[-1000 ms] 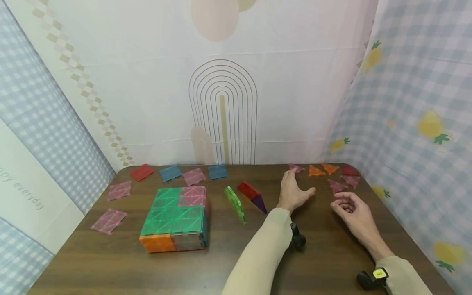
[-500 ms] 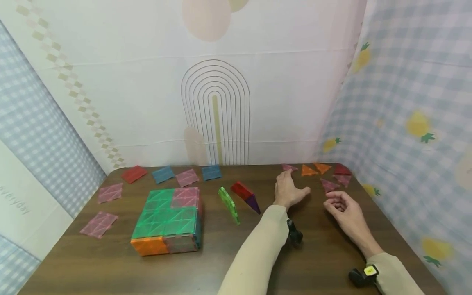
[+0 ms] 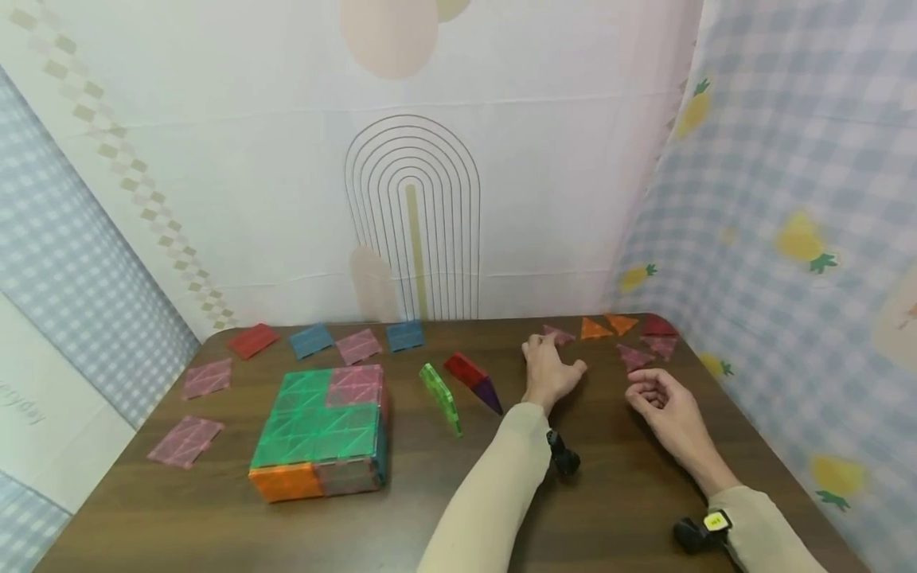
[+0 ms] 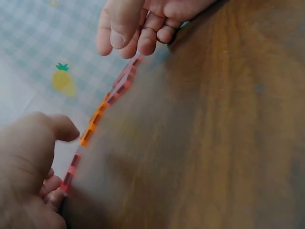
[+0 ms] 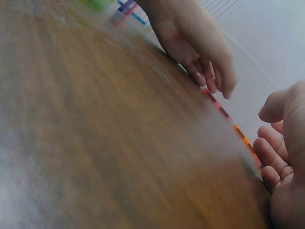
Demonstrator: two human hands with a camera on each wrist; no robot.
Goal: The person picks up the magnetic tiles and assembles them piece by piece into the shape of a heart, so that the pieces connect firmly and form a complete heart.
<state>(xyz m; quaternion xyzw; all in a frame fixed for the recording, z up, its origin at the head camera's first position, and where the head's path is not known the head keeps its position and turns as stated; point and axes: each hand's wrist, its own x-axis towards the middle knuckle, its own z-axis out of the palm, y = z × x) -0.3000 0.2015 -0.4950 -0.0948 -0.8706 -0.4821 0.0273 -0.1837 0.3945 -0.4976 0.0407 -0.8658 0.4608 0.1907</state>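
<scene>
My left hand [image 3: 550, 376] reaches to the back of the table, its fingertips at a pink triangular magnetic tile [image 3: 562, 335]. The thumb stands apart from the fingers. In the left wrist view, the fingertips meet the end of that pink tile [image 4: 71, 171]. Part of the tile is hidden behind the fingers in the head view. To the right, my right hand [image 3: 669, 410] rests low over the table with loosely curled fingers and nothing in them. A pink triangle [image 3: 634, 357] lies just beyond it, near two orange triangles [image 3: 594, 329].
A low box of green, pink and orange tiles [image 3: 315, 426] stands at left. Beside it are a green tile piece [image 3: 440, 398] and a red and purple piece [image 3: 469, 372]. Blue [image 3: 311, 341], red [image 3: 253, 341] and pink square tiles [image 3: 186, 442] lie around. Cloth [image 3: 752, 199] borders the table.
My left fingers have bent slightly, and the pink triangle has shifted a little toward me. The head view has turned slightly right. My right hand keeps its pose.
</scene>
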